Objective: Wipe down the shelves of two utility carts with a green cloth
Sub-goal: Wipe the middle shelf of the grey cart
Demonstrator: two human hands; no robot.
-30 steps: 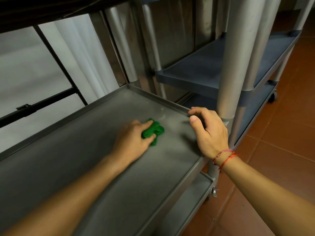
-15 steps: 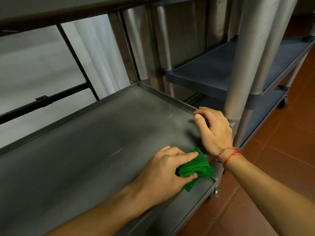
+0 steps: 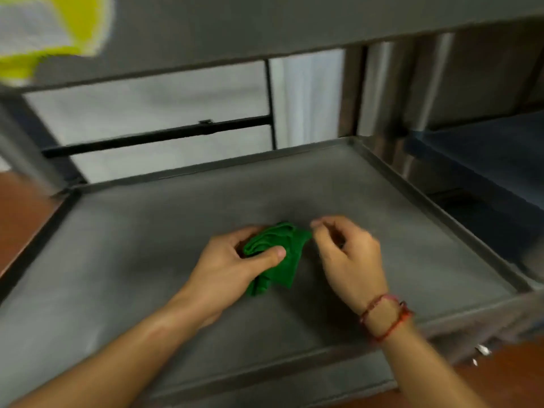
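Note:
A crumpled green cloth (image 3: 279, 257) is held over the middle of the grey metal shelf (image 3: 147, 245) of the near cart. My left hand (image 3: 232, 266) grips the cloth, thumb across its front. My right hand (image 3: 347, 257), with red thread bracelets at the wrist, has its fingertips pinching the cloth's upper right corner. The second cart's dark blue shelf (image 3: 494, 148) shows at the right, beyond the near cart's right rim.
The cart's upper shelf (image 3: 265, 25) overhangs the top of the view, with a blurred yellow and white object (image 3: 44, 33) at its left. A white panel with a black bar (image 3: 162, 134) stands behind. Red tile floor (image 3: 20, 213) lies left and right.
My right hand left the cart's corner post and came to the cloth. My left hand brought the cloth from the shelf's front edge to mid-shelf. The view swung to face the shelf squarely.

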